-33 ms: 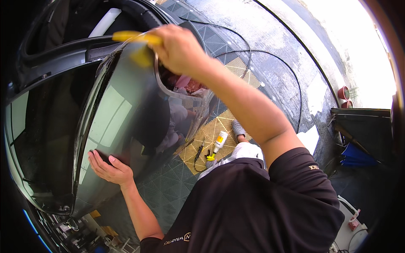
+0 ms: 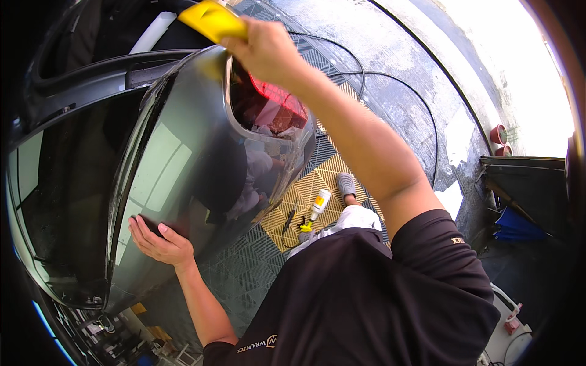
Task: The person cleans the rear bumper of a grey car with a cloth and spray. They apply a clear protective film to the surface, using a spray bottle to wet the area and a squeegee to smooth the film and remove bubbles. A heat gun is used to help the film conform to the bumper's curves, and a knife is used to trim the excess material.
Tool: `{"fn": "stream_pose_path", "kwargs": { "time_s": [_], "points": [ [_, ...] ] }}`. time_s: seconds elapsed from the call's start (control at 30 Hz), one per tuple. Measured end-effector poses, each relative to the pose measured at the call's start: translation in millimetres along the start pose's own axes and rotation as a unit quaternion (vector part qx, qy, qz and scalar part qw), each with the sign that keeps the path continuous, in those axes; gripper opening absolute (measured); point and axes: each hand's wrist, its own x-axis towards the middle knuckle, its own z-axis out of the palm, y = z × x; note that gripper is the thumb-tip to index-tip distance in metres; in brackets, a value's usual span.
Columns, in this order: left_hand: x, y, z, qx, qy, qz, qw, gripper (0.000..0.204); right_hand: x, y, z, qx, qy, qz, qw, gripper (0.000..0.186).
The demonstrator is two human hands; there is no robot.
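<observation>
My right hand (image 2: 265, 52) is closed round a yellow squeegee (image 2: 213, 21), its blade raised off the car at the upper edge of the panel. Below it lies the glossy dark rear body panel (image 2: 201, 140) of a car, with clear film edges hanging loose along its right side. Flat on the lower part of this panel rests my left hand (image 2: 160, 243), fingers stretched out and holding nothing. A cutout in the panel beneath my right wrist shows a red tail light (image 2: 281, 100), partly hidden by my hand.
A white spray bottle (image 2: 320, 204) with a yellow head lies on the tan floor tiles beside my foot, near a black slim tool (image 2: 288, 221). A black hose (image 2: 421, 104) curves over the floor. Red pots (image 2: 499, 134) and a blue object (image 2: 517, 224) stand at the right.
My right hand has lifted the squeegee up and away from the panel, uncovering more of the red tail light. The left hand stays in place.
</observation>
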Motion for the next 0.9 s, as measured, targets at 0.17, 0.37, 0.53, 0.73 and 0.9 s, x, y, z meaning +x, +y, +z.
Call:
{"fn": "stream_pose_path", "kwargs": {
  "time_s": [0.17,0.37,0.53,0.73,0.9],
  "points": [
    [-6,-3,-1,0.013,0.001,0.001,1.0,0.048,-67,-12,8,0.049,0.016,-0.127,0.991,0.027],
    [9,5,5,0.0,0.002,0.005,1.0,0.049,3,28,15,-0.044,0.093,-0.17,0.98,0.026],
    [4,0,1,0.012,-0.003,0.002,1.0,0.05,21,6,-31,0.115,-0.01,0.06,0.991,0.035],
    [5,4,-5,0.022,-0.014,-0.003,1.0,0.05,63,46,-51,0.346,-0.165,-0.049,0.923,0.047],
    [4,6,-5,0.029,-0.002,-0.014,0.999,0.051,61,28,-60,0.17,-0.206,-0.079,0.96,0.043]
  ]
}}
